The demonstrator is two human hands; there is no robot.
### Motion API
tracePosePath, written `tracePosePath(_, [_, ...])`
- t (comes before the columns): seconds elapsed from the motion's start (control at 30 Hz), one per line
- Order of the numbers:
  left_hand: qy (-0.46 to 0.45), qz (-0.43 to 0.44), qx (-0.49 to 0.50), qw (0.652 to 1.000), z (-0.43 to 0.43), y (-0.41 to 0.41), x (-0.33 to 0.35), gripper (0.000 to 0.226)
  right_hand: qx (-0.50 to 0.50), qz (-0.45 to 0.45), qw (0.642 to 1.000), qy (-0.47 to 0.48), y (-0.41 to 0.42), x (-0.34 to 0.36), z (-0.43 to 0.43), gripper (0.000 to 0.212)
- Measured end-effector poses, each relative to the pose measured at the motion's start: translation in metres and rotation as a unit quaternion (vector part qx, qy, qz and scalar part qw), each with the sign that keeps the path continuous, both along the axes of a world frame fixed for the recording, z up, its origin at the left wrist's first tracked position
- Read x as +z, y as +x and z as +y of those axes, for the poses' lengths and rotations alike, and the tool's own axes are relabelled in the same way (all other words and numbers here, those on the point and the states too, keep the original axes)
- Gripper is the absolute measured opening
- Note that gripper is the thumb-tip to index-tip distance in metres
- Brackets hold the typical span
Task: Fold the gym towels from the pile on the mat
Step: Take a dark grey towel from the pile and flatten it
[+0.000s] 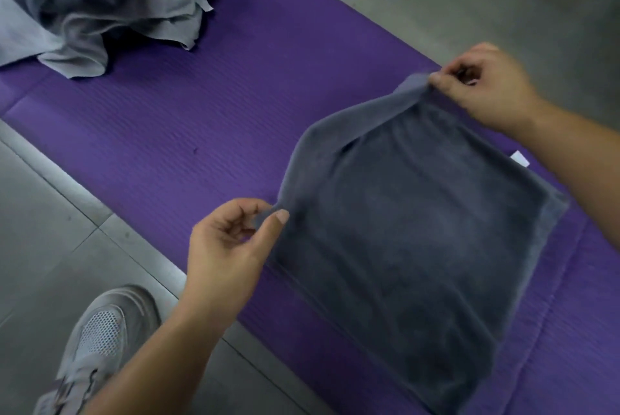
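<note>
At the near right of the mat (201,129), one dark grey towel (419,247) lies flat with its left edge raised. The left hand (231,240) pinches the near corner of that edge and the right hand (486,86) pinches the far corner. Assessment: fold under way, not completed. The pile (110,5) of crumpled towels sits unfolded at the far left. No finished stack is visible, so most of the task appears outstanding.
</note>
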State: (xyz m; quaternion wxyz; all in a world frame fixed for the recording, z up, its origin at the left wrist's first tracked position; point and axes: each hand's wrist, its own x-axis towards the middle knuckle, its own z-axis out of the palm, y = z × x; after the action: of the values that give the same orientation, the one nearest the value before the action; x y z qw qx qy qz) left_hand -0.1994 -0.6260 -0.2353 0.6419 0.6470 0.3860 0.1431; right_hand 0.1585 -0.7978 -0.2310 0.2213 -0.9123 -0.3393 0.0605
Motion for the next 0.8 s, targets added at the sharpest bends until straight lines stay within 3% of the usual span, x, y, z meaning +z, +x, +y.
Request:
tracePosePath(0.1, [0.096, 0.009, -0.138, 0.986, -0.043, -0.002, -0.001, 0.011, -0.139, 0.080, 0.982, 0.097, -0.012, -0.013, -0.050, 0.030])
tracePosePath(0.2, [0.175, -0.013, -0.307, 0.935, -0.089, -0.004, -0.005, 0.017, -0.262, 0.112, 0.946, 0.152, -0.023, -0.027, -0.092, 0.010])
tracePosePath(0.27, [0.196, -0.014, -0.362, 0.911, -0.118, -0.006, -0.013, 0.022, -0.313, 0.119, 0.925, 0.179, -0.029, -0.034, -0.118, 0.010])
tracePosePath(0.57, [0.284, -0.007, -0.443, 0.851, -0.197, -0.016, -0.054, 0.022, -0.423, 0.108, 0.878, 0.198, -0.043, -0.056, -0.190, 0.020])
tracePosePath(0.8, [0.305, -0.008, -0.449, 0.840, -0.217, -0.033, -0.058, 0.024, -0.443, 0.112, 0.868, 0.193, -0.054, -0.063, -0.198, 0.026])
